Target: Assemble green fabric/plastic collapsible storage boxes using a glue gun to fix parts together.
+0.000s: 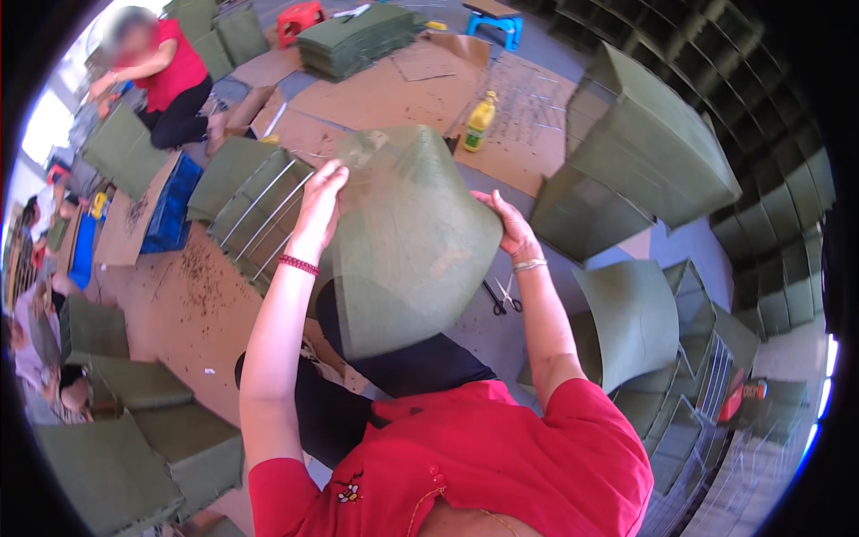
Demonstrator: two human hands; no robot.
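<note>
In front of me, above my lap, I hold up a thin green mesh sheet (412,242), slightly see-through and curved. My left hand (324,199) pinches its left edge near the top. Its right edge is gripped by my right hand (508,224), with the fingers partly behind the sheet. Left of the sheet stands a rack of silver metal rods (268,210) with green panels. On the floor beneath my right forearm lie black-handled scissors (506,297), beside a dark slim tool (493,297).
A yellow bottle (480,121) stands on cardboard (528,98) ahead. Beyond it are a stack of green sheets (358,40) and a blue stool (494,27). Green box-like frames (644,134) stand to the right. A person in red (165,80) crouches at far left, others sit below.
</note>
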